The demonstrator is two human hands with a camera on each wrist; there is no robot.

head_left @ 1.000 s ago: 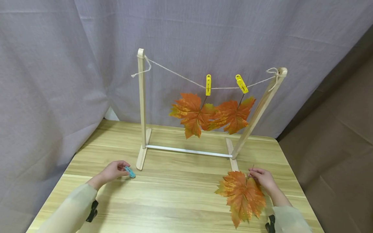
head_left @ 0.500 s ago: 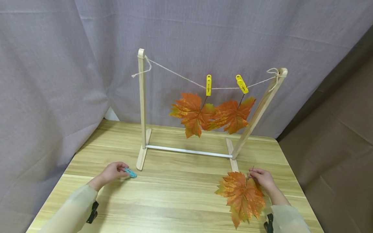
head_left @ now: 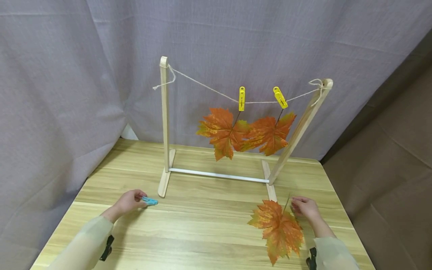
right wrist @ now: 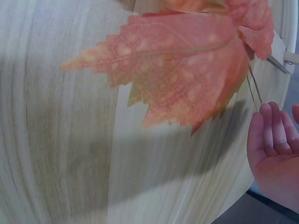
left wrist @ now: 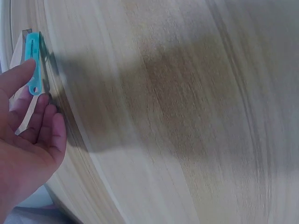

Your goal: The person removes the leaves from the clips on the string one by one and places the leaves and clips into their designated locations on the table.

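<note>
So my left hand (head_left: 128, 202) has a slim teal peg (head_left: 149, 201) pinched between thumb and fingers, just off the left front of the pale wooden stand (head_left: 165, 120). Right hand (head_left: 305, 209) is relaxed, fingers slightly bent by the thin stem (head_left: 286, 203) of a jagged, veiny orange leaf (head_left: 278, 230), off the stand's right front; can't tell if they're touching.

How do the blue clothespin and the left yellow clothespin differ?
The left hand pinches the blue clothespin; the left yellow clothespin clips a leaf to the string. In the head view, the blue clothespin lies sideways, the left yellow clothespin upright. Both have a hole at one end.
</note>
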